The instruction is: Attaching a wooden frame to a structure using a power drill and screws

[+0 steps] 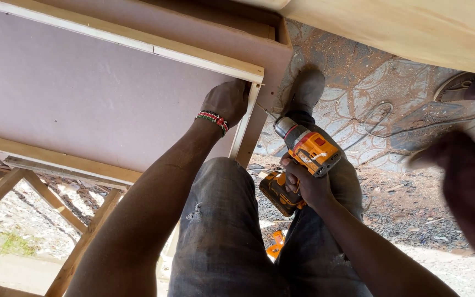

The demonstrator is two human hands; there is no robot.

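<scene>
I see my right hand (306,184) with its fingers clamped round the grip of the yellow cordless drill (302,154), whose bit points at the pale wooden strip (247,121) edging the brown board (83,99). My left hand (225,102), just left of that strip, presses on the board, fingers curled over the strip's edge. A co-worker's arm (463,187) hangs blurred, well right of the strip.

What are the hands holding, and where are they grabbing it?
The right hand grips the yellow drill by its handle. The left hand presses on the corner of the wooden frame, steadying it.
</scene>
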